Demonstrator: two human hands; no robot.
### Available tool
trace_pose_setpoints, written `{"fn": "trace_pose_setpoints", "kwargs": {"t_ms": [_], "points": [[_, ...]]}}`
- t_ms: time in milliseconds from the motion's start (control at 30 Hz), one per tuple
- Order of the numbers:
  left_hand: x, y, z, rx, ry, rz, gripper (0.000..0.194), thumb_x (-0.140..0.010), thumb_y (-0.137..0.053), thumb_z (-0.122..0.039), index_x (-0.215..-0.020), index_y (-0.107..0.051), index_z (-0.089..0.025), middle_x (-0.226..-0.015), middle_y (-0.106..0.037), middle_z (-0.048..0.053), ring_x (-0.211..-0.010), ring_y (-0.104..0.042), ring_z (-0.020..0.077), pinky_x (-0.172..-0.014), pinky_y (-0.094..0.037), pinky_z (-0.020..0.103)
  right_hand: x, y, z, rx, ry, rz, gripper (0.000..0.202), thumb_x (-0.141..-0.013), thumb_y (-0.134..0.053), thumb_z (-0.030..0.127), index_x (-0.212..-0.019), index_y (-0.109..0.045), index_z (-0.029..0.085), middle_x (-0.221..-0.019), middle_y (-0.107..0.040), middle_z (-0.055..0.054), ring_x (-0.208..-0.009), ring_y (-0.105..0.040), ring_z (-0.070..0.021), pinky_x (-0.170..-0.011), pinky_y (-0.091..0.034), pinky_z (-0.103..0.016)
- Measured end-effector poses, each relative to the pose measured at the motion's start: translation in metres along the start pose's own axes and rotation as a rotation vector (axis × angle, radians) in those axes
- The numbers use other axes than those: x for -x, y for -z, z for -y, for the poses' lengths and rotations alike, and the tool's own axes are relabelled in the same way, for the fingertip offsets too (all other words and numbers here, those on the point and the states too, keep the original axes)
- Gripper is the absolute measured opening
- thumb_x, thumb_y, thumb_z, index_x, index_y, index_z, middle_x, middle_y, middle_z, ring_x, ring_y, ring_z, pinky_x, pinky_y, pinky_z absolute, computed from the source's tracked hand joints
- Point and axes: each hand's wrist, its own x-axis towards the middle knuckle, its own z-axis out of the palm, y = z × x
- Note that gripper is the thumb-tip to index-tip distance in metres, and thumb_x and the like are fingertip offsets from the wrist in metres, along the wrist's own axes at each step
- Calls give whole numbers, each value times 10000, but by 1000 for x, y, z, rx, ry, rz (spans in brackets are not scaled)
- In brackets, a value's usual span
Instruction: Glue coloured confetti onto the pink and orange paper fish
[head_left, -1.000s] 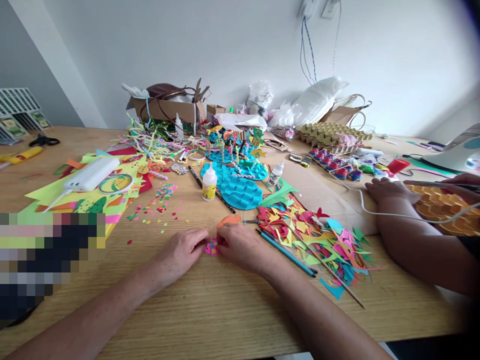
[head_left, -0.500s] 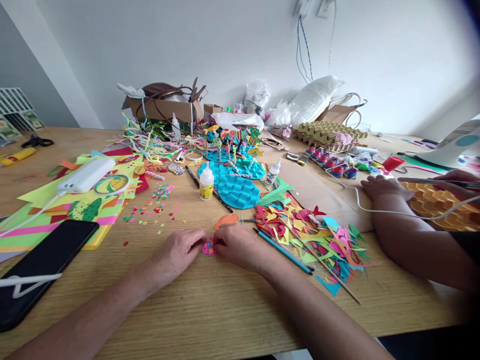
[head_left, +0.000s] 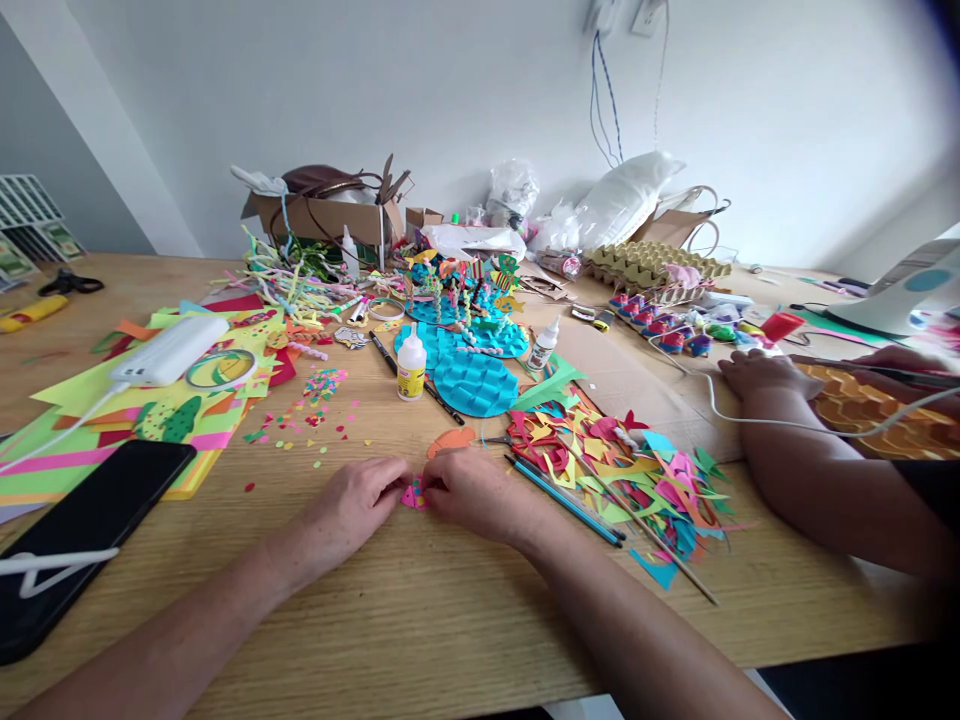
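Between my hands, low over the wooden table, is a small pink paper piece (head_left: pixel 413 494) with coloured dots on it. My left hand (head_left: pixel 367 497) pinches its left edge, and my right hand (head_left: pixel 469 490) has its fingers closed at the right edge; the fingertips partly hide the piece. Just beyond my right hand lies an orange paper shape (head_left: pixel 450 441). A glue bottle (head_left: pixel 412 369) stands upright behind the hands. Small paper dots (head_left: pixel 322 388) are scattered to the left of the bottle.
Colourful paper scraps (head_left: pixel 645 460) and blue pencils (head_left: pixel 574 505) lie right. A blue textured base (head_left: pixel 476 382) is beyond the glue. Paper sheets, a power bank (head_left: pixel 172 350) and a phone (head_left: pixel 97 530) sit left. Another person's hand (head_left: pixel 769 377) rests at right, near an orange tray (head_left: pixel 862 415).
The whole view has shifted very slightly. My hands stay at the pink piece, with hardly any visible movement. At right, the other person's hands have moved slightly.
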Motion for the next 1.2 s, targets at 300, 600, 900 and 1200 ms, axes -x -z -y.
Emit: {"fn": "trace_pose_setpoints", "kwargs": {"t_ms": [300, 600, 900, 1200], "points": [[0, 1, -3, -84, 23, 45, 153, -766, -410, -136, -717, -547, -185, -713, -609, 2, -679, -562, 154, -602, -382, 233, -1, 8, 0, -99, -56, -29, 210, -717, -490, 130, -792, -681, 172, -733, -668, -20, -628, -556, -106, -527, -342, -180], [0, 3, -3, -118, 12, 58, 148, -780, -419, -130, -740, -552, -181, -741, -623, 2, -704, -574, 144, -620, -395, 219, -2, 4, -1, -59, -69, -25, 218, -714, -483, 147, -784, -686, 179, -744, -677, -28, -639, -561, -120, -516, -332, -195], [0, 1, -1, -119, 28, 58, 149, -772, -424, -120, -734, -554, -183, -721, -617, -7, -684, -569, 141, -607, -387, 218, -1, 3, 2, -29, -53, -33, 205, -722, -485, 144, -778, -678, 185, -744, -675, -33, -656, -573, -136, -525, -335, -206], [0, -1, 0, -53, 10, 17, 170, -776, -429, -113, -755, -584, -180, -740, -629, 1, -688, -570, 134, -629, -402, 214, 0, 3, 4, -143, -3, -145, 178, -709, -491, 100, -701, -657, 164, -692, -647, -34, -636, -557, -120, -556, -357, -201]]}}
